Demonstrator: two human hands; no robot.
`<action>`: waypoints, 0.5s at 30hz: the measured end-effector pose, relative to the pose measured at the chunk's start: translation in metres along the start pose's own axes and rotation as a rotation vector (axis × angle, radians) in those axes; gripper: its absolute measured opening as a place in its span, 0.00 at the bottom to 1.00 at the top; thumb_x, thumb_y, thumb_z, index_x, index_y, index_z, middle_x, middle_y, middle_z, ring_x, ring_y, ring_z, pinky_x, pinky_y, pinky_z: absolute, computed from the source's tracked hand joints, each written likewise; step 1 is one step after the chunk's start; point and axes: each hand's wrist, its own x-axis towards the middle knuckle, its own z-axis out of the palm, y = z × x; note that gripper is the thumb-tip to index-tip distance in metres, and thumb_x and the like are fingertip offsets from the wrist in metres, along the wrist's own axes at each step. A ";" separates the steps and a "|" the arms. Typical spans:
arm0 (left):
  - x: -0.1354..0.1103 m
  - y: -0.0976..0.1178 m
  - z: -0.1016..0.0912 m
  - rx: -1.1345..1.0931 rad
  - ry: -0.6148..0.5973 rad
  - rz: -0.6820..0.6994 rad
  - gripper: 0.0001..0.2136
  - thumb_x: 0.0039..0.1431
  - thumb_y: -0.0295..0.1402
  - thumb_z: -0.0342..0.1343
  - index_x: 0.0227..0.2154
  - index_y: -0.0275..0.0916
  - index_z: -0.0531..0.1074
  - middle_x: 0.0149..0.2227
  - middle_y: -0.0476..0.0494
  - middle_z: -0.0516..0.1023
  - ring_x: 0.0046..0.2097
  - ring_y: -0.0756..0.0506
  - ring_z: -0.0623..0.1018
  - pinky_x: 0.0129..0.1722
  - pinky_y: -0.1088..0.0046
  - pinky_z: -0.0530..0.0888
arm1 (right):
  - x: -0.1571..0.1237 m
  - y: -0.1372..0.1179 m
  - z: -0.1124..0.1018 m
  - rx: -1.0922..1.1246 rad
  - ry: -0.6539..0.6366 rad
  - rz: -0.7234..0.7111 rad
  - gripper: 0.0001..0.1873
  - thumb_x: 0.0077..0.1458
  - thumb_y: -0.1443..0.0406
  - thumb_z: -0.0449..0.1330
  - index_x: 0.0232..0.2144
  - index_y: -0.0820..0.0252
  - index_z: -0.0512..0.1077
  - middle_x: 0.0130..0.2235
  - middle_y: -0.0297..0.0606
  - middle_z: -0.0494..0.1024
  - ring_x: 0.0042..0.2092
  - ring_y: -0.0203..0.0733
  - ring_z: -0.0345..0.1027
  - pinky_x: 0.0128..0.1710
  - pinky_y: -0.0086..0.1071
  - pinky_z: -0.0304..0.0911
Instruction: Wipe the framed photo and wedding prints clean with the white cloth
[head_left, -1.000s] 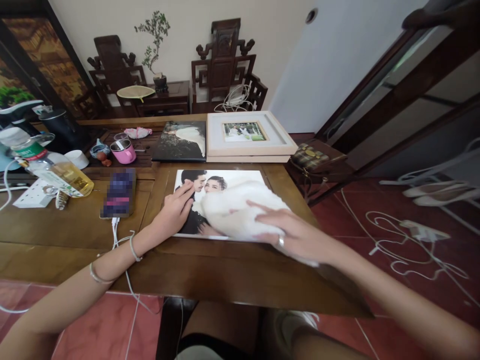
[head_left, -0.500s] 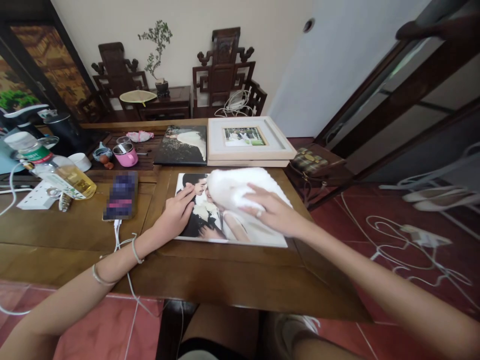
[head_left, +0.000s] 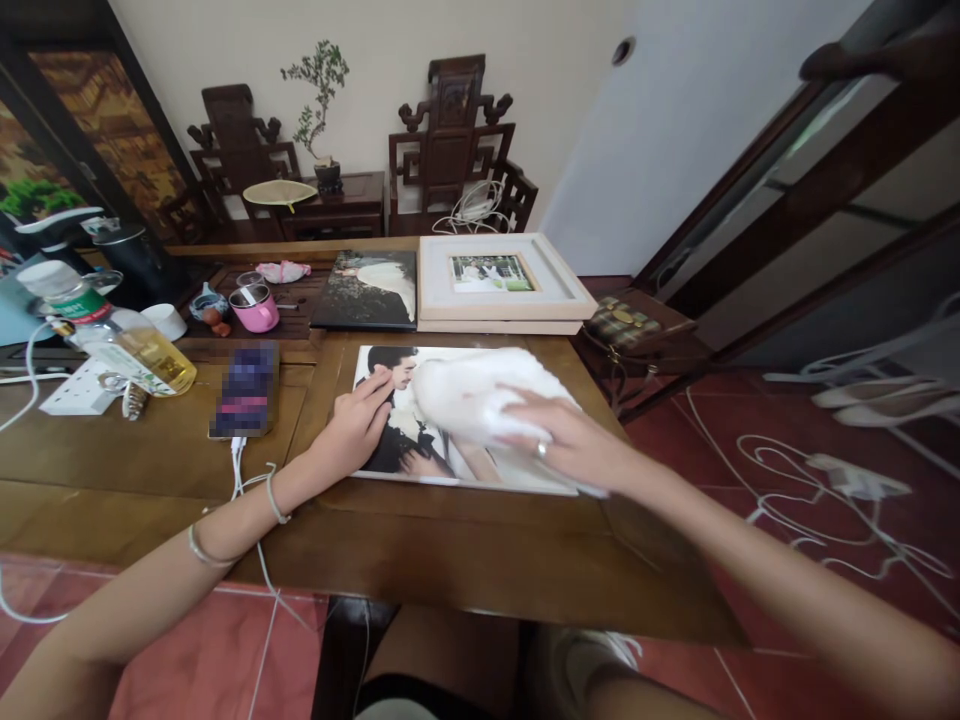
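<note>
Flat on the wooden table (head_left: 450, 555) in front of me lies a photo panel (head_left: 405, 440) showing two people close together. My left hand (head_left: 361, 420) rests on its left part, fingers stretched out and holding nothing. A white fluffy cloth (head_left: 457, 390) covers the upper right of the panel. My right hand (head_left: 559, 430), wearing a ring and blurred by motion, grips the bunched cloth near the panel's right side. The cloth and hand hide much of the picture there.
Behind the panel are a dark photo panel (head_left: 367, 290) and stacked pale frames (head_left: 495, 315). To the left lie a phone (head_left: 244, 390) with a white cable, a tilted bottle (head_left: 150, 350), a power strip (head_left: 79, 390) and a pink cup (head_left: 255, 312). A plaid bag (head_left: 619, 325) sits beyond the right edge.
My right hand has moved right and slightly down across the panel, with the cloth in it. My left hand stays in place on the panel.
</note>
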 end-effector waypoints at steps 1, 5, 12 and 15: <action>0.000 0.000 0.000 -0.002 0.000 0.002 0.19 0.65 0.28 0.43 0.58 0.36 0.63 0.61 0.35 0.64 0.64 0.40 0.62 0.60 0.53 0.64 | 0.012 0.009 -0.002 -0.012 0.032 0.016 0.19 0.60 0.52 0.49 0.33 0.56 0.74 0.45 0.42 0.78 0.59 0.59 0.60 0.55 0.53 0.57; -0.001 0.001 0.000 -0.008 0.008 -0.004 0.19 0.65 0.28 0.43 0.58 0.38 0.63 0.61 0.36 0.64 0.64 0.40 0.62 0.60 0.54 0.64 | 0.053 0.028 -0.005 -0.052 0.121 0.044 0.18 0.61 0.55 0.46 0.37 0.56 0.72 0.44 0.40 0.78 0.53 0.57 0.66 0.55 0.53 0.56; -0.002 0.000 0.002 -0.012 0.013 -0.029 0.19 0.65 0.28 0.42 0.58 0.39 0.61 0.62 0.36 0.62 0.64 0.40 0.61 0.59 0.54 0.63 | 0.026 -0.020 0.009 -0.159 -0.113 -0.074 0.17 0.54 0.72 0.48 0.41 0.56 0.72 0.53 0.40 0.73 0.66 0.52 0.43 0.62 0.59 0.39; -0.002 0.001 0.003 -0.006 -0.004 -0.042 0.20 0.65 0.28 0.42 0.59 0.38 0.61 0.62 0.36 0.62 0.64 0.40 0.61 0.59 0.54 0.63 | -0.006 -0.061 0.005 -0.110 -0.299 -0.030 0.18 0.50 0.75 0.49 0.38 0.54 0.72 0.55 0.39 0.72 0.66 0.51 0.42 0.63 0.55 0.44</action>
